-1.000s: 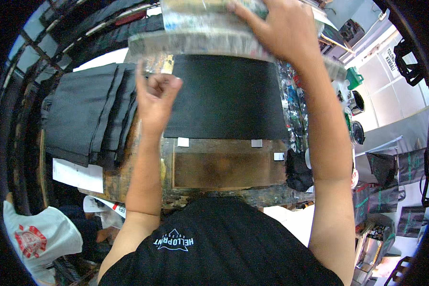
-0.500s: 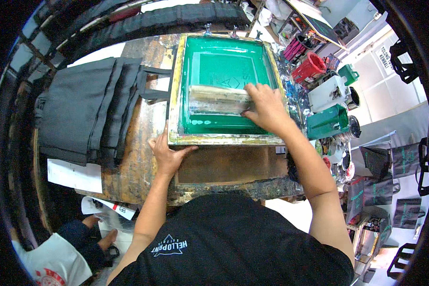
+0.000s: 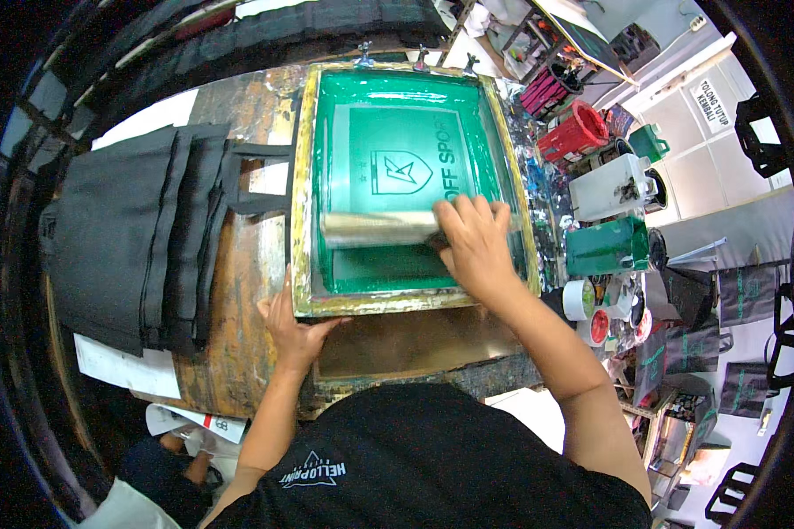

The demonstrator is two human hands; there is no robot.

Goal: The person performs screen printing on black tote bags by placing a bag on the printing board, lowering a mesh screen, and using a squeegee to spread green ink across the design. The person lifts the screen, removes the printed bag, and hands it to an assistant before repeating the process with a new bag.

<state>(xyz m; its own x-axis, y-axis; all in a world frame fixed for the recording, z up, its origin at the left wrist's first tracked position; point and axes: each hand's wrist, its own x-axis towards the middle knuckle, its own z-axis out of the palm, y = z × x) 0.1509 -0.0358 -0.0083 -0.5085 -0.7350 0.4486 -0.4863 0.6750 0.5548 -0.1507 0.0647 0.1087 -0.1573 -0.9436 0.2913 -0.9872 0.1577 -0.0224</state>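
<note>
My right hand [image 3: 478, 242] is closed around the right end of a long squeegee [image 3: 375, 229], which lies crosswise inside a screen printing frame [image 3: 415, 304]. Green ink coats the mesh [image 3: 388, 128], and a shield design with lettering shows on the far side of the squeegee. At the frame's near left corner, my left hand [image 3: 293, 331] grips the edge, thumb along the front rail and fingers up the left side. Black fabric bags [image 3: 106, 229] lie stacked to the left; a handle [image 3: 260, 204] reaches toward the frame's left rail.
Hinge clamps [image 3: 364, 55] stand at the frame's far edge. On the right are a red container [image 3: 573, 132], a white container [image 3: 613, 189], a green container [image 3: 604, 245] and ink cups [image 3: 578, 300]. A person [image 3: 150, 480] is low at the left. Printed bags [image 3: 743, 388] hang far right.
The squeegee and my right hand have come nearer to me across the mesh, uncovering more of the design. My left hand stays at the frame's corner. The whole view has shifted slightly.
</note>
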